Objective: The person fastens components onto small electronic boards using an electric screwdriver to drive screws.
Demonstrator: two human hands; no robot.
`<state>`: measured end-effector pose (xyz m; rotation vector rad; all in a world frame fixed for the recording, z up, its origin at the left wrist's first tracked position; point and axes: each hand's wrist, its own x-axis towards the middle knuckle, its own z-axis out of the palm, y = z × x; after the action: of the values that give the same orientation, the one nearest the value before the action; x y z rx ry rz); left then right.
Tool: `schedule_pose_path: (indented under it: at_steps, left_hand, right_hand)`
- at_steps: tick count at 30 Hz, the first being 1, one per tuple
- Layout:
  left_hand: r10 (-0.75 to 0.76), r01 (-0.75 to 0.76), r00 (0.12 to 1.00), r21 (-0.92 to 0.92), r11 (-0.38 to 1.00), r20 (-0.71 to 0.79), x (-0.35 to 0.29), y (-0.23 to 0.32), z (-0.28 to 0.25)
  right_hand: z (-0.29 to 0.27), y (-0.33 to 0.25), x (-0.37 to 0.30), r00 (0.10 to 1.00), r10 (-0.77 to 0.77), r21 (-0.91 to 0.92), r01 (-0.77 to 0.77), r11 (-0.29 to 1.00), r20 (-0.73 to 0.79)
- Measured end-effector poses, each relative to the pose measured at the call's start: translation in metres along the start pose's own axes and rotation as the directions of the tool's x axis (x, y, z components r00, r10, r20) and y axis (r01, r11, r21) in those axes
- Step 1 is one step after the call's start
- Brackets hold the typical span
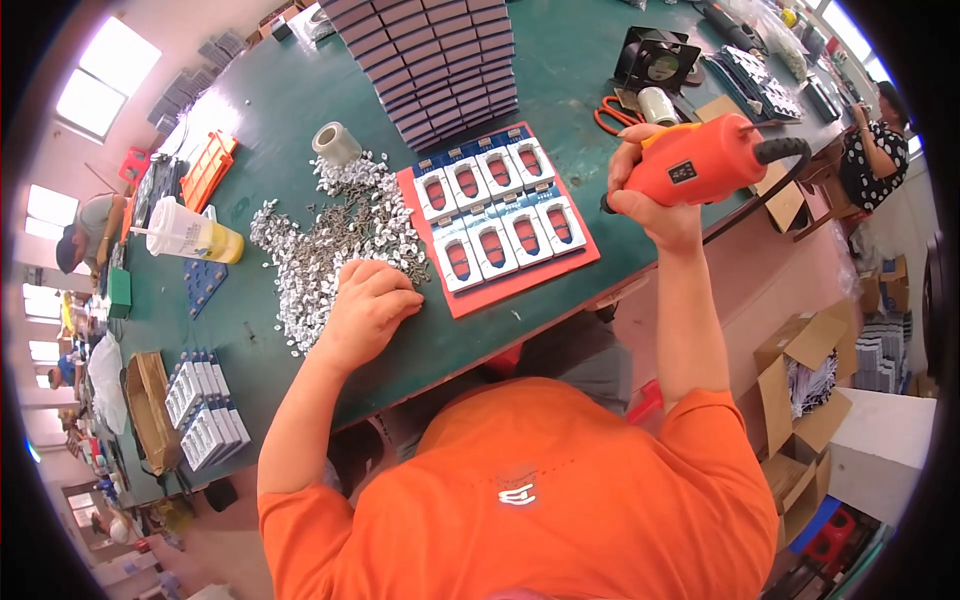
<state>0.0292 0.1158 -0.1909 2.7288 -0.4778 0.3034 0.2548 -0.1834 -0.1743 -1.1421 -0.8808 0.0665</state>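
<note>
Your right hand [655, 190] has its fingers clamped round the orange electric screwdriver [705, 160], held raised just right of the red tray of blue-and-white housings [497, 215] on the green table [280, 100]. Your left hand [365, 310] rests with fingers curled together in the heap of small silver screws [330, 235]. Sweep too wide and screws could scatter off the table edge; the raised driver's cable might snag.

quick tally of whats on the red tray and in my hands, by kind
Blue-and-white units with red centres on the red tray: 8 (first at)
Orange power screwdriver, in the right hand: 1
Heap of small silver parts, under the left hand: 1 heap, pieces too many to count
Total: 10
</note>
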Motion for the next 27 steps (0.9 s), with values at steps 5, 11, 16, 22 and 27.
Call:
schedule_pose_path:
  at_steps: [5,11,16,22,27]
  left_hand:
    - [0.005,-0.013,0.993,-0.067,0.998,-0.114,0.028,0.009,-0.003]
    - [0.118,-0.125,0.99,-0.084,0.989,-0.079,0.046,0.008,0.004]
    - [0.169,-0.169,0.985,-0.013,0.986,-0.034,0.049,0.008,0.001]
    - [0.178,-0.177,0.984,0.048,0.983,-0.024,0.048,0.009,0.0]
    - [0.13,-0.13,0.991,-0.04,0.991,-0.007,0.047,0.006,0.001]
  right_hand:
    - [0.001,0.002,0.001,0.999,0.014,0.022,-0.015,1.0,0.044]
    - [0.002,0.001,-0.001,0.998,0.042,0.021,-0.043,0.999,0.035]
    - [0.002,-0.001,0.001,0.999,0.016,0.019,-0.017,1.0,0.044]
    - [0.011,-0.01,0.001,0.998,0.061,0.013,-0.061,0.998,0.017]
    - [0.041,-0.038,0.003,0.986,-0.117,0.199,0.093,0.976,0.116]
